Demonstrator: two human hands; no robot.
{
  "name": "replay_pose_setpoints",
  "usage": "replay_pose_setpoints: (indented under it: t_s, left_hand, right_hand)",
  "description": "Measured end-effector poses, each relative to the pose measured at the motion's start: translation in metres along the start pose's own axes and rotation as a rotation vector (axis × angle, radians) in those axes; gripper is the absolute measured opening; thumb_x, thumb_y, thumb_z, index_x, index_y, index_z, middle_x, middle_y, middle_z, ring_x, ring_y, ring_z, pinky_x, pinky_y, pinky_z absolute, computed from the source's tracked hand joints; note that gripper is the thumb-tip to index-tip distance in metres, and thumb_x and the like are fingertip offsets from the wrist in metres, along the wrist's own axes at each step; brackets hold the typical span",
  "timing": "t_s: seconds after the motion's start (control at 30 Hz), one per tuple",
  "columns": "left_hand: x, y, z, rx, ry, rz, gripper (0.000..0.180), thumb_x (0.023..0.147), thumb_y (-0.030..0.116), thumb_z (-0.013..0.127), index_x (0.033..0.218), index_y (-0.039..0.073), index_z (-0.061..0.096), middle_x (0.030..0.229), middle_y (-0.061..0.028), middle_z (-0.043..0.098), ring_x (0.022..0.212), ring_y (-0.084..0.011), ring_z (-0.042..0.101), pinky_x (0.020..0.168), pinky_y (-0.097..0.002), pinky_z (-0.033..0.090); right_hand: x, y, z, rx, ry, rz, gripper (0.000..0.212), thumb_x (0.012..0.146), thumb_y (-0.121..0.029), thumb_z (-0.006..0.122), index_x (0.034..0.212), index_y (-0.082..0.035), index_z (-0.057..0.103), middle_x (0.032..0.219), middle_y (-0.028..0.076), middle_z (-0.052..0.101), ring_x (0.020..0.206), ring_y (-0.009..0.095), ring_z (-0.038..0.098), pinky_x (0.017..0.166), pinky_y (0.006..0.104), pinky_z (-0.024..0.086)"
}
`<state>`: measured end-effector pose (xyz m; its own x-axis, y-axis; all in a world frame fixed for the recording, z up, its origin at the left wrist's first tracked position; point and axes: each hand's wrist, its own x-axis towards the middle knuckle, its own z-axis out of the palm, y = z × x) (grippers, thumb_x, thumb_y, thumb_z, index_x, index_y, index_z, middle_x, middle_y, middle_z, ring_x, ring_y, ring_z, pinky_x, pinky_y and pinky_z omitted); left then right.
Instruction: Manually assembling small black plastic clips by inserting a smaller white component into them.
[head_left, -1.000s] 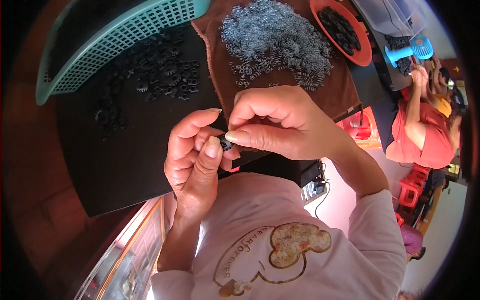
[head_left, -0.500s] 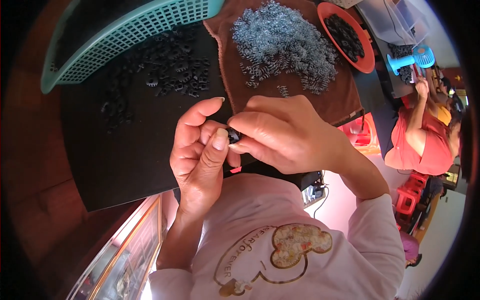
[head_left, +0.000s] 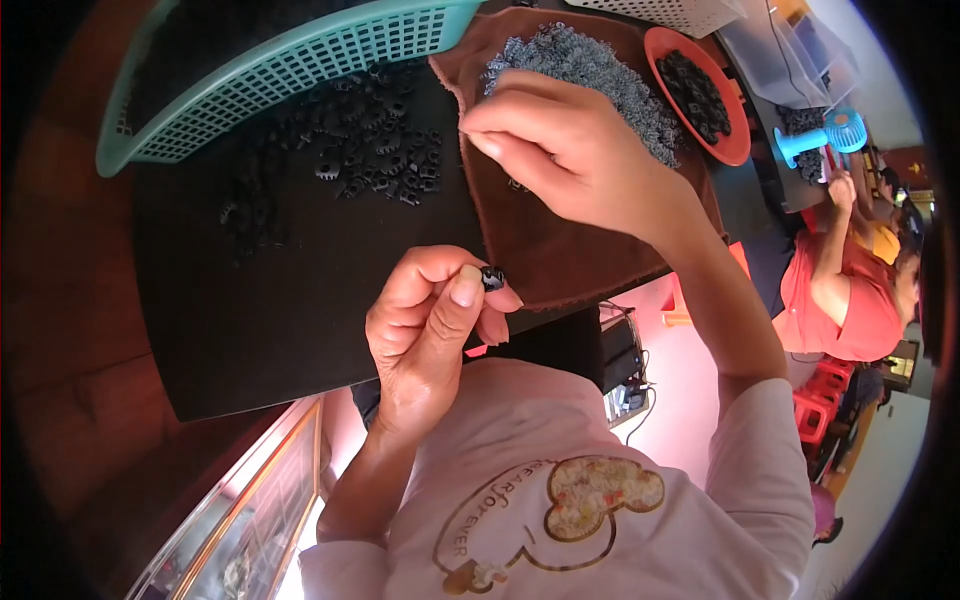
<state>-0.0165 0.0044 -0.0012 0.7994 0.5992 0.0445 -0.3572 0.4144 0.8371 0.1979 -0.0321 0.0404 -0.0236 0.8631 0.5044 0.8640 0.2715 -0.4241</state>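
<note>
Between the thumb and fingers of my left hand point(head_left: 425, 335) is a small black claw hair clip piece point(head_left: 492, 278), held over the near edge of the dark table point(head_left: 280, 320). My right hand point(head_left: 575, 150) is raised over the brown cloth point(head_left: 575, 265), apart from the left, its thumb and forefinger pressed together. Whatever lies in that pinch, if anything, is too small to see. Behind the right hand is a heap of small metal springs point(head_left: 610, 75), partly covered by it. Loose black clip pieces point(head_left: 385, 145) lie left of the cloth.
A teal slotted basket point(head_left: 310, 78) stands at the back left. Right of the springs sits a red dish point(head_left: 738, 150) of black pieces. Beyond it are a clear plastic bin point(head_left: 780, 65) and a blue fan point(head_left: 845, 130). A person in a red shirt point(head_left: 850, 300) sits at the right.
My right hand has left the clip piece and moved up and away over the cloth, toward the springs. The left hand keeps the piece and has shifted slightly right and down in the view.
</note>
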Motion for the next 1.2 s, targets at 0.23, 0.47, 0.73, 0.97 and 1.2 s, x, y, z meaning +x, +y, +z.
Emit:
replay_pose_setpoints:
  t_s: [0.23, 0.47, 0.73, 0.97, 1.2]
  left_hand:
    - [0.001, -0.001, -0.002, -0.005, -0.002, 0.002, 0.018, 0.102, 0.019, 0.055, 0.105, 0.001, 0.057, 0.087, -0.0063, 0.069, 0.067, -0.0063, 0.057, 0.062, -0.0213, 0.049]
    - [0.003, 0.001, 0.000, -0.040, -0.016, -0.007, 0.017, 0.102, 0.017, 0.053, 0.105, 0.001, 0.056, 0.086, -0.0104, 0.067, 0.066, -0.0101, 0.057, 0.061, -0.0242, 0.050]
    - [0.002, 0.000, -0.002, -0.048, 0.027, 0.018, 0.017, 0.103, 0.018, 0.049, 0.105, 0.002, 0.055, 0.085, -0.0145, 0.066, 0.062, -0.0145, 0.057, 0.057, -0.0272, 0.050]
    - [0.003, 0.002, 0.002, -0.079, 0.042, -0.002, 0.021, 0.104, 0.022, 0.049, 0.104, 0.002, 0.053, 0.083, -0.0109, 0.066, 0.062, -0.0111, 0.055, 0.060, -0.0246, 0.048]
    - [0.003, 0.001, 0.007, -0.062, 0.058, -0.029, 0.021, 0.104, 0.022, 0.049, 0.105, 0.002, 0.054, 0.083, -0.0113, 0.066, 0.062, -0.0125, 0.056, 0.059, -0.0255, 0.048]
  right_hand:
    - [0.035, 0.012, 0.020, -0.439, -0.405, -0.001, 0.009, 0.084, -0.008, 0.057, 0.085, 0.000, 0.061, 0.090, 0.012, 0.061, 0.082, 0.031, 0.066, 0.063, 0.0433, 0.051]
    - [0.041, 0.010, 0.021, -0.444, -0.446, 0.000, 0.010, 0.084, -0.006, 0.054, 0.086, 0.001, 0.061, 0.089, 0.013, 0.061, 0.083, 0.032, 0.066, 0.062, 0.0440, 0.051]
    - [0.034, -0.014, 0.007, 0.132, 0.039, -0.033, 0.013, 0.078, 0.000, 0.066, 0.085, -0.004, 0.055, 0.074, 0.006, 0.059, 0.066, 0.023, 0.060, 0.057, 0.0353, 0.047]
    - [-0.018, -0.047, -0.007, 0.712, 0.037, 0.372, 0.006, 0.087, 0.000, 0.065, 0.089, -0.002, 0.060, 0.073, -0.002, 0.060, 0.063, 0.001, 0.051, 0.054, 0.0200, 0.041]
    - [-0.029, -0.061, -0.021, 0.998, -0.122, 0.700, 0.005, 0.088, 0.000, 0.068, 0.092, 0.000, 0.065, 0.074, 0.003, 0.064, 0.056, 0.005, 0.056, 0.051, 0.0198, 0.045]
